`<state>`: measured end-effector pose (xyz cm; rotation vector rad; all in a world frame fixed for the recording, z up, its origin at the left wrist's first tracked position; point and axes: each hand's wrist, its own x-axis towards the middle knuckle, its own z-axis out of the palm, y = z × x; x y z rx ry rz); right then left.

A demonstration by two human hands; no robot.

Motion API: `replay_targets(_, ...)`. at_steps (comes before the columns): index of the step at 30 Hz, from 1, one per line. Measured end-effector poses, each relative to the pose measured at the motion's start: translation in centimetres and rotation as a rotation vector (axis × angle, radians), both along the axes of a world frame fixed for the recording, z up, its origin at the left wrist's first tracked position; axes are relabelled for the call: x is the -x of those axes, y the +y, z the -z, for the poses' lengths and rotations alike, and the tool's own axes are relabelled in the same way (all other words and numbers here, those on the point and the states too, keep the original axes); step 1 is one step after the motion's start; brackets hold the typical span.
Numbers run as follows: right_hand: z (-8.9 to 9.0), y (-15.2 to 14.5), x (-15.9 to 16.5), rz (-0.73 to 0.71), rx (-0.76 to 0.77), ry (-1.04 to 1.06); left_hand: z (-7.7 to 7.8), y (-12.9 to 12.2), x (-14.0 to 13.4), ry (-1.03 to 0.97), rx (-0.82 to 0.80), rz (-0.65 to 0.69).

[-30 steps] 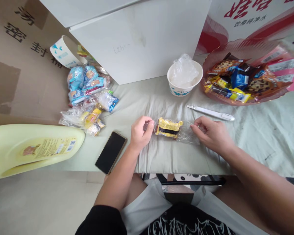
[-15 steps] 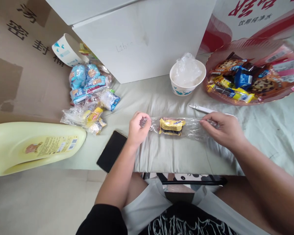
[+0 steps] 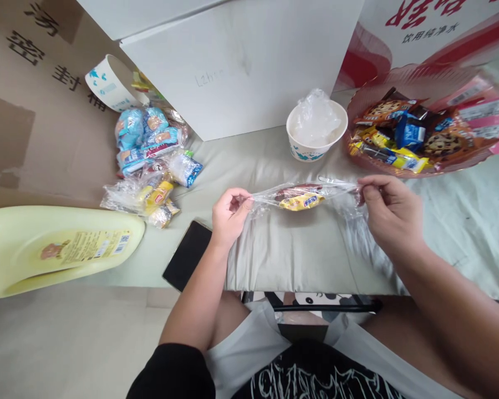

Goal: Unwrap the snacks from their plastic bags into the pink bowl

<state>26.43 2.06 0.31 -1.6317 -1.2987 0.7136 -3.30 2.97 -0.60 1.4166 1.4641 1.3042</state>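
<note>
Stretched between my hands is a clear plastic bag (image 3: pixel 264 198), pulled taut above the cloth. Inside it, near the middle, lies a yellow-wrapped snack (image 3: pixel 301 202), with something dark red showing behind it. My left hand (image 3: pixel 232 216) pinches the bag's left end between thumb and fingers. The right end is gripped by my right hand (image 3: pixel 391 213), its fingers closed on the gathered plastic. A slim white-handled knife or scalpel-like tool (image 3: pixel 327 180) lies just beyond the bag, partly covered by it.
Beyond the bag stands a paper bowl (image 3: pixel 316 149) with clear plastic inside. A pink bowl (image 3: pixel 399 168) of wrapped snacks sits at the right. Bagged snacks (image 3: pixel 149 144), a tipped paper bowl (image 3: pixel 108 86), a phone (image 3: pixel 188 255) and a pale yellow tub (image 3: pixel 87 221) occupy the left.
My right hand has moved right and slightly away from me, drawing the bag tighter. The bag and snack have risen and turned; the left hand shifted slightly left.
</note>
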Motion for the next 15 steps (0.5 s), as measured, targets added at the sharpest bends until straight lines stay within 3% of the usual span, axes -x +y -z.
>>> replay_targets(3, -0.1, 0.2, -0.1, 0.039, -0.012, 0.056, -0.1, 0.2, 0.2, 0.003, 0.105, -0.005)
replay_targets(6, -0.4, 0.3, -0.1, 0.061, 0.010, 0.066, -0.3, 0.3, 0.4, 0.035, 0.108, 0.015)
replay_targets(12, -0.6, 0.1, -0.4, 0.119, -0.115, -0.085, -0.6, 0.3, 1.1, 0.221, -0.242, -0.116)
replay_targets(15, -0.4, 0.2, -0.6, 0.120, -0.133, -0.114, -0.5, 0.1, 1.5, 0.351, -0.331, -0.131)
